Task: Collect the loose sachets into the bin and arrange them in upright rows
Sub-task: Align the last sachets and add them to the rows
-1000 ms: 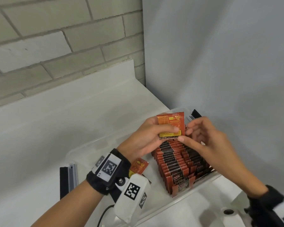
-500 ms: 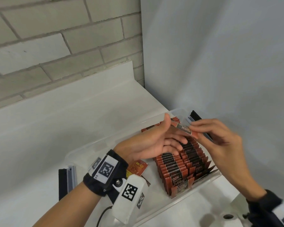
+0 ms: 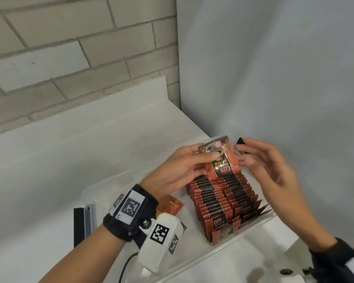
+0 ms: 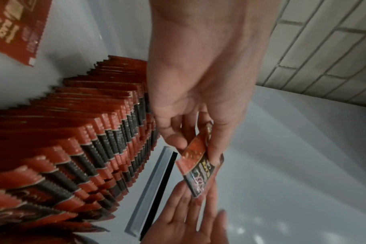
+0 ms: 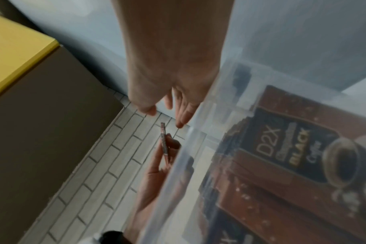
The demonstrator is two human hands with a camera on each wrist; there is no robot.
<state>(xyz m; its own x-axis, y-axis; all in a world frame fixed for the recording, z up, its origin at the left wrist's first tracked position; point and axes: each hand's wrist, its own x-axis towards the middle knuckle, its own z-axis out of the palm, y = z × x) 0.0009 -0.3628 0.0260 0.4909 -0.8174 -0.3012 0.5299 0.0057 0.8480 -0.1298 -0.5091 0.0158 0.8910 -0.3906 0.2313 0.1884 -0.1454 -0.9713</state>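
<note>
left hand (image 3: pixel 177 170): fingers pinch 1 sachet (image 3: pixel 221 160) upright above the far end of the rows (image 3: pixel 219 203), likely to slot it in | right hand (image 3: pixel 268 166): fingers spread loose beside it, holding nothing, probably steadying | bin (image 3: pixel 241 235) on table (image 3: pixel 70 156) | 1 loose sachet (image 3: pixel 170 206) lies flat in the bin

A white counter (image 3: pixel 90 144) with a raised back edge meets a pale brick wall (image 3: pixel 70 48) behind and a plain grey wall (image 3: pixel 274 68) on the right. A black-and-grey strip (image 3: pixel 84 223) lies flat on the counter. A second such strip (image 4: pixel 155 188) lies nearby. A yellow-topped brown box (image 5: pixel 31 99) stands by the brickwork.
</note>
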